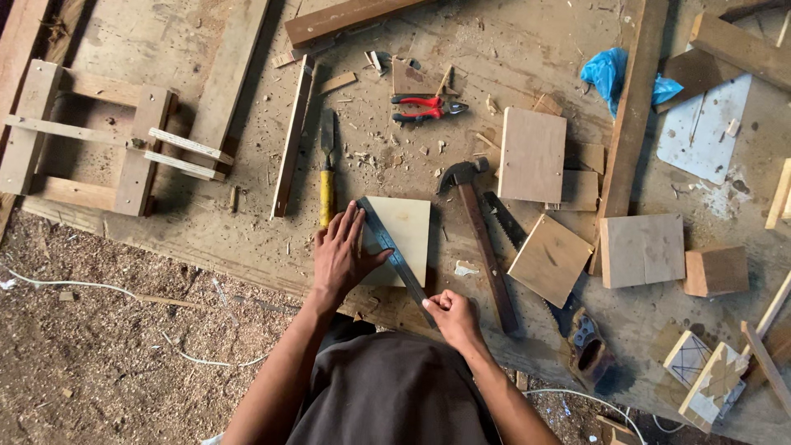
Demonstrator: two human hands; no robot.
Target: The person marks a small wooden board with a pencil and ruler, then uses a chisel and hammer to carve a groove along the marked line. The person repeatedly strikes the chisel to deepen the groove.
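A pale square wooden board (405, 231) lies on the dusty workbench (206, 222) in front of me. A dark metal ruler (394, 255) runs diagonally across it from upper left to lower right. My left hand (340, 255) lies flat with fingers spread, pressing the ruler's upper part and the board's left edge. My right hand (451, 317) is closed at the ruler's lower end, fingers pinched as if gripping a small marking tool that I cannot see.
A hammer (482, 239) and a handsaw (527, 255) lie right of the board. A yellow-handled chisel (327, 177), red pliers (424, 108), several square wood offcuts (643, 250), a wooden frame (107, 140) and a blue bag (614, 74) also lie on the bench. Sawdust floor below left.
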